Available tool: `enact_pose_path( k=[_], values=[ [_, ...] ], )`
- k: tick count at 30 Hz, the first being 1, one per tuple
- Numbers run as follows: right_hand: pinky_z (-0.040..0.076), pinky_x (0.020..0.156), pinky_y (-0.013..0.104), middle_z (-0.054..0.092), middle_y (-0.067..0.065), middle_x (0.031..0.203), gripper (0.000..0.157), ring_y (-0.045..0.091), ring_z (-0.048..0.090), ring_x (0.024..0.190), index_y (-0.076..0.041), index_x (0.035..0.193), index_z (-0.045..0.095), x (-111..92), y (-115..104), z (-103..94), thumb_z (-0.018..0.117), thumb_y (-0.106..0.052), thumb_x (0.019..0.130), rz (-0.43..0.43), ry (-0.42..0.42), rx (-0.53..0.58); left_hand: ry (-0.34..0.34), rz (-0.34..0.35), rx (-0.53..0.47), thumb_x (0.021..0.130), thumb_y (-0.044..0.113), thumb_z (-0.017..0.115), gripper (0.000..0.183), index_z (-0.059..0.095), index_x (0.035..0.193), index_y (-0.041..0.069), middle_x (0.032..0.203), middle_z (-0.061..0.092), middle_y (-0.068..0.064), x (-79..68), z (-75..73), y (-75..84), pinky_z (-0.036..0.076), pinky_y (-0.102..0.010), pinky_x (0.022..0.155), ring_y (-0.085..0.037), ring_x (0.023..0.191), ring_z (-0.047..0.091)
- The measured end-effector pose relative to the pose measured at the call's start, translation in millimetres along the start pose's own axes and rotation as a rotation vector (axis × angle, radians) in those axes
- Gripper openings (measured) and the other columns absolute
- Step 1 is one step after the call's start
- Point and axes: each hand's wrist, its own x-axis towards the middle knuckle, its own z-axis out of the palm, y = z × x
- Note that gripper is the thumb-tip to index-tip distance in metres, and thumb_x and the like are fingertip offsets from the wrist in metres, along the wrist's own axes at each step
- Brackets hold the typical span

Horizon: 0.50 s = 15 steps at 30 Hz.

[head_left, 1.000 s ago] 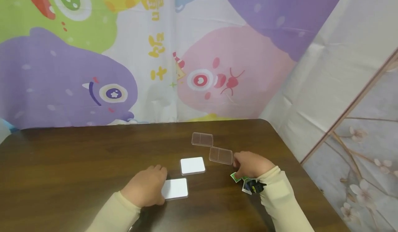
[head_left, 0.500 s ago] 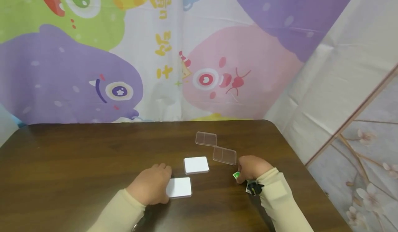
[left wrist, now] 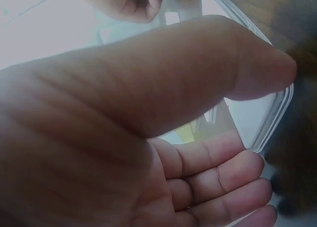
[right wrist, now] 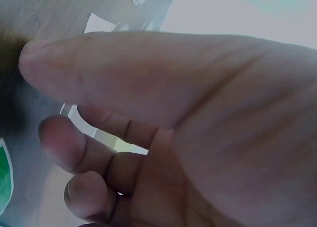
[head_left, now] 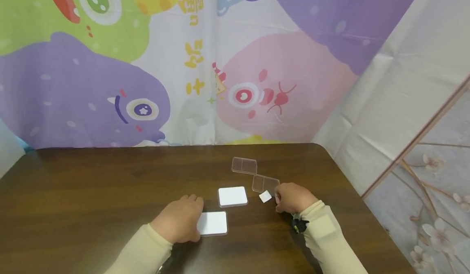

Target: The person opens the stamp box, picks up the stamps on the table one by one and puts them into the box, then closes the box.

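My left hand holds the near clear plastic case with a white inside by its left end; in the left wrist view the thumb lies across the case's corner and the fingers are at its other side. A second such case lies just beyond. My right hand is low over the table at the right, fingers loosely bent, with nothing visible between thumb and fingers. Just left of its fingertips lies a small white square piece. In the right wrist view a green-faced card shows at the left edge.
Two clear plastic lids lie beyond the cases, the nearer one by the right fingertips and the white square. The brown table ends at a cartoon-printed cloth behind it, with a light flowered panel on the right.
The green piece pinched in my right fingers is gone from the head view; a small white square now lies left of the hand, beside the nearer lid. My left hand stays on the case.
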Motion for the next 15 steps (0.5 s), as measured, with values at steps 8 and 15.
enact_pose_path(
  k=[8, 15],
  values=[
    [0.040, 0.061, 0.032, 0.055, 0.003, 0.078, 0.032, 0.018, 0.050, 0.069, -0.006, 0.089, 0.056, -1, 5, -3.4, 0.086, -0.005, 0.077, 0.025, -0.022, 0.072, -0.004, 0.007, 0.000, 0.062, 0.010, 0.093, 0.060, 0.060, 0.109, -0.008, 0.109, 0.064, -0.024, 1.2, 0.4, 1.0, 0.054, -0.056, 0.092, -0.043, 0.105, 0.062],
    [0.044, 0.066, 0.034, 0.059, 0.005, 0.087, 0.030, 0.021, 0.053, 0.075, -0.003, 0.097, 0.058, -1, 16, -17.0, 0.081, -0.005, 0.078, 0.027, -0.052, 0.085, -0.013, 0.010, -0.023, 0.064, 0.008, 0.091, 0.056, 0.060, 0.108, -0.007, 0.113, 0.064, -0.026, 0.0, -1.0, -0.8, 0.053, -0.057, 0.095, -0.045, 0.107, 0.061]
  ],
)
